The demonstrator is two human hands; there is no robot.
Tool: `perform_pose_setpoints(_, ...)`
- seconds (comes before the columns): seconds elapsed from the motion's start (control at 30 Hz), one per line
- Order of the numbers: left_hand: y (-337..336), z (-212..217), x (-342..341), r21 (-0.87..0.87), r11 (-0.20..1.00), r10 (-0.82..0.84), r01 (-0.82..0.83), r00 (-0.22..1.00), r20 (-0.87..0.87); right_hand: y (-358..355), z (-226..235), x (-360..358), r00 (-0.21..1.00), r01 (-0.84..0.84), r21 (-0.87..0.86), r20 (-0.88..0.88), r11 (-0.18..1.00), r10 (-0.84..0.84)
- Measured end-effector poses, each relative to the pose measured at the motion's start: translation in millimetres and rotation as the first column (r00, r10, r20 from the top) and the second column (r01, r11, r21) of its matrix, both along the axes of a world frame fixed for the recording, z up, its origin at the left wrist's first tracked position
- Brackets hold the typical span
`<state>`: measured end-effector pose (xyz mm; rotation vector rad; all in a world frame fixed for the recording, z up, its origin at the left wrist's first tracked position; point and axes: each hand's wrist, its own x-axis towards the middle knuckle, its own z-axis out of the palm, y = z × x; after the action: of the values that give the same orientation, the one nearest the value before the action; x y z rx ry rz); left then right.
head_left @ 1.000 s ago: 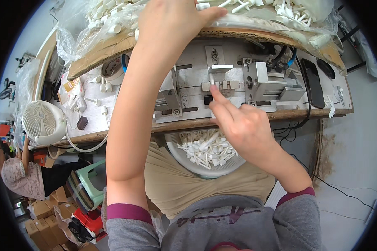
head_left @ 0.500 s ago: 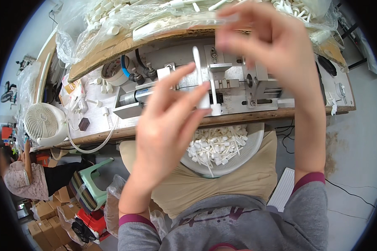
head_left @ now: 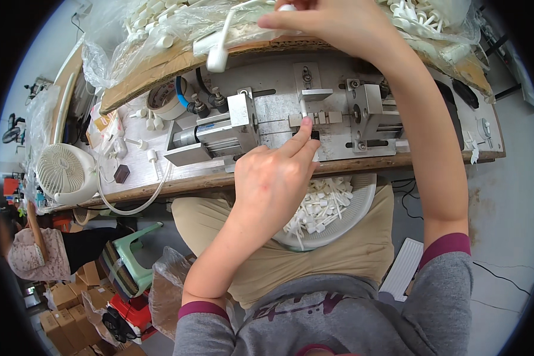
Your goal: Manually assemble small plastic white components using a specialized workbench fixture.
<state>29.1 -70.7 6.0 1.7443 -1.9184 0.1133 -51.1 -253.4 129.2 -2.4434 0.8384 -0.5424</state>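
Observation:
My left hand reaches over the near side of the metal fixture. Its outstretched index fingertip presses on a thin white stick lying across the fixture block; the other fingers are bent, and the thumb is hidden. Up at the top edge, my right hand has its fingers drawn together around a small white piece, partly cut off by the frame. A white capped stick hangs left of that hand, its thin stem running up toward the fingers.
Metal clamping units stand left and right of the fixture. A basin of white capped sticks rests on my lap. Bagged white parts lie behind a cardboard edge. A fan stands left; another person is farther left.
My left hand has moved right and down, onto the stick in the fixture; the white piece it held upright no longer shows there. My right hand has moved up and left to the top edge.

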Motion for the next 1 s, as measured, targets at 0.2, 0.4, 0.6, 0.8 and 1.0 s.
perform_pose_setpoints(0.2, 1, 18, 13, 0.02, 0.996, -0.085, 0.087, 0.994, -0.068, 42, -64, -61, 0.878, -0.056, -0.002, 0.476, 0.998, 0.05)
perform_pose_setpoints(0.4, -13, 50, 65, -0.356, 0.932, 0.062, -0.066, 0.998, -0.025, 93, -110, -98, 0.943, 0.003, -0.321, 0.315, 0.947, 0.104)
perform_pose_setpoints(0.6, -31, 71, 78, 0.005, 0.983, 0.185, -0.185, 0.981, 0.052, 116, -135, -95, 0.949, -0.044, -0.313, 0.283, 0.949, 0.137)
perform_pose_setpoints(0.8, -64, 73, 49, 0.13, 0.947, 0.175, -0.295, 0.808, 0.562, 122, -133, -89, 0.941, -0.065, -0.367, 0.286, 0.928, 0.18)
perform_pose_setpoints(1.0, -63, 48, 54, -0.031, 0.972, 0.217, -0.233, 0.843, 0.492, 123, -138, -94, 0.932, -0.059, -0.35, 0.316, 0.935, 0.177)
